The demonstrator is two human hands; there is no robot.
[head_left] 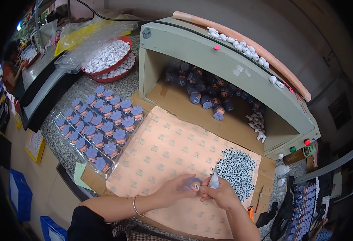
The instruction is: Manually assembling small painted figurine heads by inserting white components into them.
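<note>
My left hand (175, 189) grips a small doll head with purple hair (192, 184) over the peach mat (160, 152). My right hand (221, 194) holds a small white squeeze bottle (214, 181), tip up, right beside the doll head; its fingertips touch the head's face. A heap of round googly eyes (237, 168) lies on the mat just right of my hands. A clear tray (98, 126) at the left holds rows of several finished purple-haired doll heads.
A grey box-shaped machine (224, 64) open at the front holds a pile of doll heads (202, 90) and small white parts (257, 122). Red bowls of white pieces (108, 58) sit at back left. Another person (11, 66) works at far left. A dark tray of dolls (301, 209) stands at the right.
</note>
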